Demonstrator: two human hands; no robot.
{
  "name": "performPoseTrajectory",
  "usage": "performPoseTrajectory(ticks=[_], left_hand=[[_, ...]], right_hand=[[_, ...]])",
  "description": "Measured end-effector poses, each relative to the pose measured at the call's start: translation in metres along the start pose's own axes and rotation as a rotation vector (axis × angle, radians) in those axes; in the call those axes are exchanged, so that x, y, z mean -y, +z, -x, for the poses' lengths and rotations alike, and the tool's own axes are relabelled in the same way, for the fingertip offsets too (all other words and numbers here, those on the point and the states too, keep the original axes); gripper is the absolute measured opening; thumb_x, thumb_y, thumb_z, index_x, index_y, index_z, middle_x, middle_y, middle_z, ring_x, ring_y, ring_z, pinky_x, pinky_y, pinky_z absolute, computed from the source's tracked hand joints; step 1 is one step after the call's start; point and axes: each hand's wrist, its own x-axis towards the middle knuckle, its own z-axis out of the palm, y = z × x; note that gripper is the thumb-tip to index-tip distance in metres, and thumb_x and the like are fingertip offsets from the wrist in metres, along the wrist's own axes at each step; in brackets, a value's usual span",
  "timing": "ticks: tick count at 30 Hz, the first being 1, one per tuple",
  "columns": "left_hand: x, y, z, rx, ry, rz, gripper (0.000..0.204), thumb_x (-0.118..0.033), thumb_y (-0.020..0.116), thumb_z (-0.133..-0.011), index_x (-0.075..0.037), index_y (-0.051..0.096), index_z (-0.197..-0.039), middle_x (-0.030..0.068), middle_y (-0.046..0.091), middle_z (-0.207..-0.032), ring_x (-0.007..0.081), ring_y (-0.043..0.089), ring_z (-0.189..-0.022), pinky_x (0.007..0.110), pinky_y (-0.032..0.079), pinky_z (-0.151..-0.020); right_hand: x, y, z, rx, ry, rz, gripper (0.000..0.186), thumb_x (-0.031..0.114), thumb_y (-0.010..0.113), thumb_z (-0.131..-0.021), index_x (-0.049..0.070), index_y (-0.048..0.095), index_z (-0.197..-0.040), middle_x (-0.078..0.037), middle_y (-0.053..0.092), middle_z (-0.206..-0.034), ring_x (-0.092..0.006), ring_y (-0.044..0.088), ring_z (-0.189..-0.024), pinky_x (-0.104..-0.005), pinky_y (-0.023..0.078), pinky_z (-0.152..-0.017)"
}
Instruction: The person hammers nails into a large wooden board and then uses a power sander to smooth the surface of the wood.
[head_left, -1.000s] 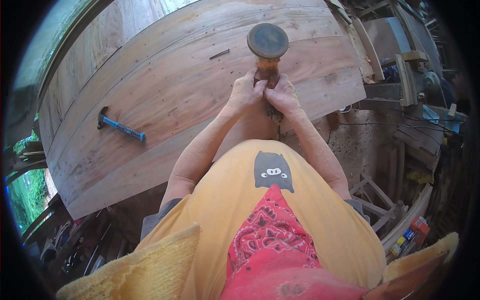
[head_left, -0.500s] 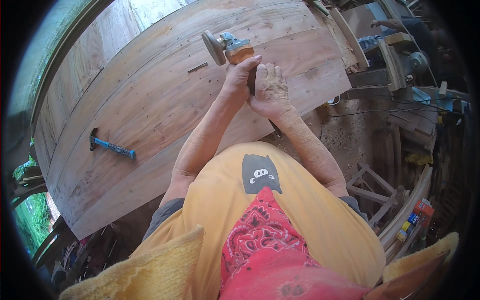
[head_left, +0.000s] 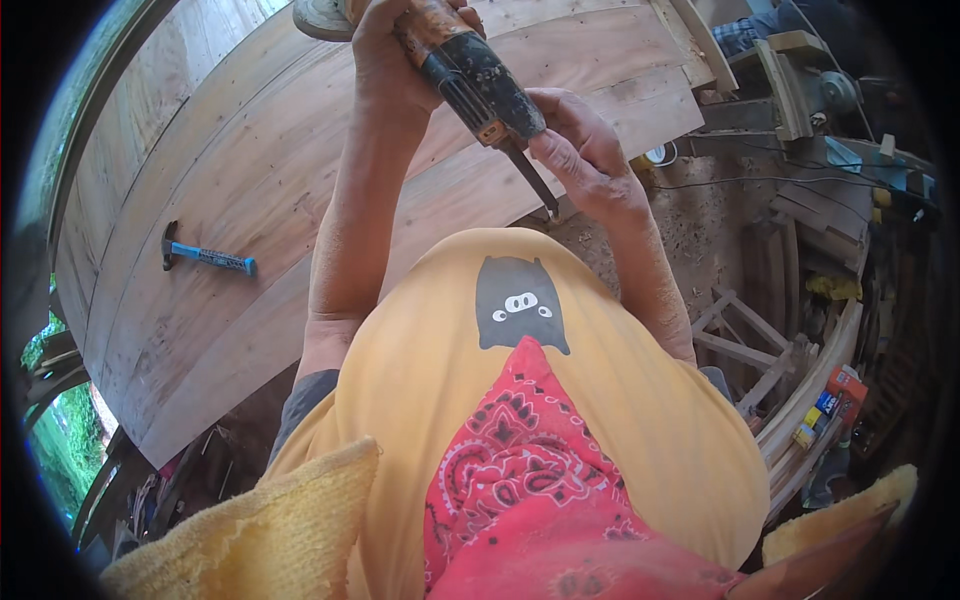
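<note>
An orange-and-black angle grinder (head_left: 470, 85) is held aloft over the curved plank panel (head_left: 200, 370), tilted diagonally, its round disc (head_left: 322, 22) at the top left, partly out of frame. My left hand (head_left: 400, 50) is wrapped round the grinder's front body, the fingertips partly hidden behind it. My right hand (head_left: 583, 150) is curled at the black rear end, thumb against the housing by the cord's thick sleeve. The black cord (head_left: 535, 180) runs down from there. A blue-handled claw hammer (head_left: 210, 255) lies on the planks at the left.
Another person (head_left: 755, 30) is partly visible at the top right, among boards and machinery (head_left: 838, 92). Cables cross the right side above the dusty ground (head_left: 700, 230). A wooden frame (head_left: 750, 355) and colourful boxes (head_left: 840, 395) are at the lower right. Greenery shows at far left.
The grinder has swung from upright to diagonal and risen toward the upper left with my left hand. My right hand has shifted to its rear end. The view has moved slightly.
</note>
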Motion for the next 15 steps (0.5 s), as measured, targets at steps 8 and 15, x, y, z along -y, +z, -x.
performPoseTrajectory(ticks=[8, 15], left_hand=[[0.006, -0.011, 0.015, -0.091, -0.109, 0.106, 0.044, -0.033, 0.077, -0.092, -0.002, 0.057, -0.117, 0.0165, 0.066, -0.098, 0.0304, 0.071, -0.088, 0.048, 0.063, -0.078], [0.003, -0.003, 0.026, 0.056, -0.022, 0.107, 0.043, -0.033, 0.072, -0.091, 0.001, 0.057, -0.113, 0.0191, 0.067, -0.099, 0.0328, 0.073, -0.087, 0.05, 0.063, -0.08]], right_hand=[[0.001, 0.011, 0.004, 0.01, -0.098, 0.45, 0.041, 0.017, 0.067, -0.107, -0.005, 0.056, -0.139, -0.012, 0.073, -0.119, -0.0171, 0.068, -0.105, -0.0359, 0.056, -0.095], [0.006, -0.01, -0.009, 0.265, -0.015, 0.357, 0.057, 0.027, 0.071, -0.101, -0.001, 0.051, -0.146, -0.01, 0.068, -0.122, -0.0172, 0.062, -0.108, -0.0362, 0.05, -0.096]])
